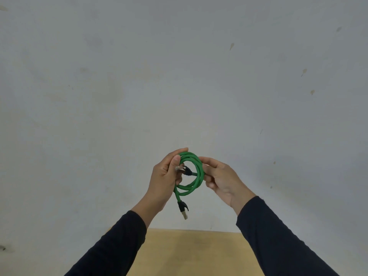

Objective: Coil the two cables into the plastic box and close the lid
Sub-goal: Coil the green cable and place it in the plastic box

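A green cable (196, 172) with black-booted plugs is wound into a small coil of several loops, held up in the air in front of a grey wall. My left hand (166, 178) grips the coil's left side, thumb on top, with one plug end poking out by the thumb. My right hand (220, 177) pinches the coil's right side. The other plug (184, 210) hangs down below the coil. The plastic box and a second cable are not in view.
A light wooden table (191, 253) shows at the bottom, between my dark sleeves. A plain grey wall (179, 76) with small marks fills the rest of the view.
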`<action>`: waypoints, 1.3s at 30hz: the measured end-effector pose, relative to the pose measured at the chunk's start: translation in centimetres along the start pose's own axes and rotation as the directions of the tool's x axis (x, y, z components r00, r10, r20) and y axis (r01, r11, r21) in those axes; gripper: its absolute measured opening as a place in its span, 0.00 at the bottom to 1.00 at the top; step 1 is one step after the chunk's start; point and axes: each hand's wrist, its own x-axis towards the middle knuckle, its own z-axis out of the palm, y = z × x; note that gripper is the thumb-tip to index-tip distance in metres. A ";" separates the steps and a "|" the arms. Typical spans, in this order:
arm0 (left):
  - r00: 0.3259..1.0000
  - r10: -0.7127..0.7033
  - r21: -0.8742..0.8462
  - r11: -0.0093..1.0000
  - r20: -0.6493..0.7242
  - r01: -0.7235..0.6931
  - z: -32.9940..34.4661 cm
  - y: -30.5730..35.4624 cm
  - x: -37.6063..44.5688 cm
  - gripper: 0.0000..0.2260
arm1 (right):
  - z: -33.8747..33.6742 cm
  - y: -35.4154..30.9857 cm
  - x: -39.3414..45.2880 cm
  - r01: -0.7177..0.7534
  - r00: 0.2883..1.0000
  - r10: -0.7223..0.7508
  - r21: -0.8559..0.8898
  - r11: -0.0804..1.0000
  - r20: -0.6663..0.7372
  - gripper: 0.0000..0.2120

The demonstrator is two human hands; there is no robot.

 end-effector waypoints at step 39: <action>0.817 -0.513 -0.211 0.796 0.263 0.568 -1.1 -6.0 -4.9 0.14 | 0.5 9.7 -5.1 0.178 0.904 -0.418 -0.806 0.564 -0.093 0.22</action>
